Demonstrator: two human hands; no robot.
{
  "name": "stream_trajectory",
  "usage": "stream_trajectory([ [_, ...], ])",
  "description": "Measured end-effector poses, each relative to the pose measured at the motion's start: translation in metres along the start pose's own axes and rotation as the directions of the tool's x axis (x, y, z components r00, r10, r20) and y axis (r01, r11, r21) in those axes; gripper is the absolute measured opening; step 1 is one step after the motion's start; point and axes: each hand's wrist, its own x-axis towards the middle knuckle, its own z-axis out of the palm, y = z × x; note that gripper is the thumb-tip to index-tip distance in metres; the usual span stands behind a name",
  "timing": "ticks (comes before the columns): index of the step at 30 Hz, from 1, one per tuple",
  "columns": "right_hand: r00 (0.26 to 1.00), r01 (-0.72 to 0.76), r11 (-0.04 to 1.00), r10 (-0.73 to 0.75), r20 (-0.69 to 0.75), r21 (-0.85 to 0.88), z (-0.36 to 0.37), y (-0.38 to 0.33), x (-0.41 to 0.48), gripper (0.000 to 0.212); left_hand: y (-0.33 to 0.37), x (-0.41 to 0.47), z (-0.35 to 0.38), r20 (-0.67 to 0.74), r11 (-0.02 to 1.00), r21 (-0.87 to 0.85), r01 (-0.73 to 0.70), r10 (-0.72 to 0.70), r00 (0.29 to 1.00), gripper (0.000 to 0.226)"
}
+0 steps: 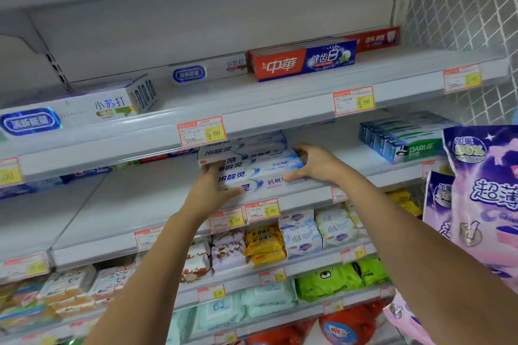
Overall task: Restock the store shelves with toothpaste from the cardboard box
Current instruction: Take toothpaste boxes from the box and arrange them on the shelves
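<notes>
- Item under handling: a stack of white-and-blue toothpaste boxes (252,168), several high, lying lengthwise at the centre of view, at the front of the middle shelf (134,199).
- Whether the stack's underside bears on the board cannot be told.
- Left hand (213,190), at 9 o'clock of the stack: fingers curled round its left end, thumb lying along the front of the lowest box. It is grasping.
- Right hand (314,162), at 3 o'clock of the stack: fingers curled over the right end, thumb against the lower front. It is grasping.
- More boxes of the same white-and-blue kind lie just behind the stack, at 12 o'clock.
- Green Darlie toothpaste boxes (406,140) stand in a row on the same shelf, at 3 o'clock, well apart from the right hand.
- Upper shelf (280,103), at 12 o'clock: a red-and-blue toothpaste box (302,61), and white toothpaste boxes (84,109) toward 10 o'clock.
- A price tag marked 5.00 (201,131) hangs on the upper shelf edge, just above the stack.
- Price tags marked 6.00 (262,210) sit on the middle shelf edge, at 6 o'clock.
- Lower shelves, at 6 o'clock: wrapped soap bars (265,244) and green packs (336,280).
- Purple packs (482,190) hang at the right edge of view, at 4 o'clock.
</notes>
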Motion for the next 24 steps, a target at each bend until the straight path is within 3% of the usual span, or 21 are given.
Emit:
stream_trajectory([
  [3,0.999,-0.018,1.000,0.017,-0.029,-0.010,0.007,-0.002,0.005,0.095,-0.008,0.000,-0.001,-0.055,0.983,0.051,0.178,-0.175,0.983,0.081],
  [5,0.999,-0.038,0.999,0.039,-0.035,0.008,0.012,-0.006,0.010,0.076,-0.014,0.004,-0.002,-0.058,0.939,0.071,0.336,-0.333,0.941,0.076],
  [8,0.997,-0.065,0.998,0.066,-0.048,0.016,0.022,-0.016,0.015,0.041,-0.019,0.010,-0.002,-0.009,0.930,0.062,0.363,-0.363,0.932,0.057],
  [10,0.993,-0.085,0.996,0.086,-0.077,0.019,0.027,-0.021,0.018,0.037,-0.021,0.013,-0.005,-0.003,0.932,-0.003,0.361,-0.361,0.932,0.054],
  [14,0.987,-0.121,0.991,0.126,-0.104,0.051,0.032,-0.023,0.021,0.041,-0.018,0.016,-0.015,0.092,0.960,-0.046,0.277,-0.272,0.958,0.015],
  [20,0.998,-0.064,0.994,0.066,-0.024,0.088,0.029,-0.027,0.014,0.094,-0.012,0.009,-0.019,0.092,0.967,0.006,0.255,-0.255,0.963,0.023],
  [24,0.998,-0.042,0.999,0.042,0.046,0.001,0.012,-0.017,0.013,0.100,-0.010,0.013,-0.021,0.125,0.961,0.066,0.267,-0.274,0.954,0.030],
])
